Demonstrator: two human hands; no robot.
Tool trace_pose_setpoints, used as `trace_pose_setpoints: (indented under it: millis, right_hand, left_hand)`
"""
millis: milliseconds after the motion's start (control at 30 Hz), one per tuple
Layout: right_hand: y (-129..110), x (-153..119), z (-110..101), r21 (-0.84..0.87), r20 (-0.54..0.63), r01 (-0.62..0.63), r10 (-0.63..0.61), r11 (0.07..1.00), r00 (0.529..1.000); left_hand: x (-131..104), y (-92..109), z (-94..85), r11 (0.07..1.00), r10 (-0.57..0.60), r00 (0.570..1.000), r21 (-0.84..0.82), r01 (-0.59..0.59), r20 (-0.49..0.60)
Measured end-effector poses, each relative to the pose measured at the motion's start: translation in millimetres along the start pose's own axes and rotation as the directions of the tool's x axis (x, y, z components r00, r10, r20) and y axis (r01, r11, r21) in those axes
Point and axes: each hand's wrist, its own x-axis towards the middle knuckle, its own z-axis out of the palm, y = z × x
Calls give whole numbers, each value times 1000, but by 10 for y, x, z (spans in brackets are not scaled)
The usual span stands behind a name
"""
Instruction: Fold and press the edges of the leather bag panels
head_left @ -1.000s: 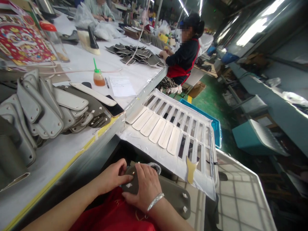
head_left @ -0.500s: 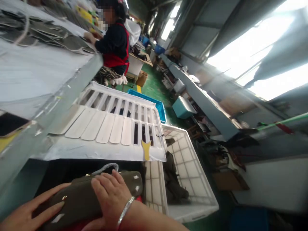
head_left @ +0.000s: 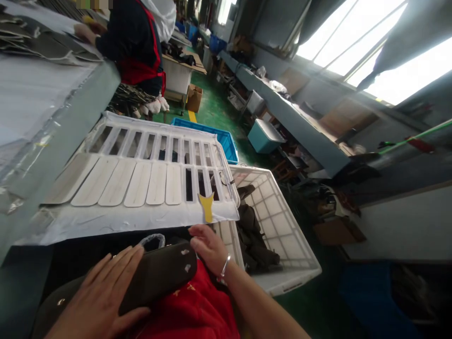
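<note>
A dark olive handbag lies tilted across my lap, with pale patches and small metal fittings on its surface. Its handle is wrapped in clear plastic. My left hand rests flat on the bag, fingers stretched out. At the bag's right end is my right hand, fingertips apart by its upper corner and the underside of the fingers hidden. A silvery bracelet circles that wrist. Red cloth with small gold marks lies under and beside the bag.
Ahead stands a white slatted rack bearing several pale strips and a yellow forked piece. To its right, a white crate holds dark pieces. A co-worker works at the left table. A blue crate sits behind.
My right hand has slid from the bag's top to its right end. My left hand has moved from the left side onto the top. More red cloth shows as the view shifts.
</note>
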Motion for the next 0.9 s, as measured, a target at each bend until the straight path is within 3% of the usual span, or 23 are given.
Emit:
trace_pose_setpoints:
  millis: [67, 133, 200, 367, 500, 700, 900]
  right_hand:
    - [121, -23, -82, 101, -101, -207, 216, 973, 971]
    - [206, -99, -94, 85, -45, -307, 311, 948, 949]
    - [230, -198, -49, 2, -6, -310, 310, 951, 951]
    - [187, -334, 103, -247, -91, -335, 323, 909, 942]
    - [241, -333, 165, -202, -86, -372, 362, 906, 928]
    - [313, -344, 168, -109, -74, -313, 307, 943, 949]
    - [305, -268, 133, -143, -39, -254, 251, 957, 967]
  left_hand:
    - [189, 134, 105, 994, 100, 995, 37, -101, 17]
    - [356, 274, 183, 992, 117, 992, 33, -119, 54]
    - [471, 387, 232, 996, 89, 991, 15, -91, 97]
    - [554, 495, 269, 999, 48, 988, -10, -47, 148]
    - [561, 513, 270, 999, 51, 988, -13, -50, 146]
    - [577, 511, 250, 999, 40, 981, -36, -34, 191]
    - [629, 583, 244, 999, -22, 977, -33, 30, 212]
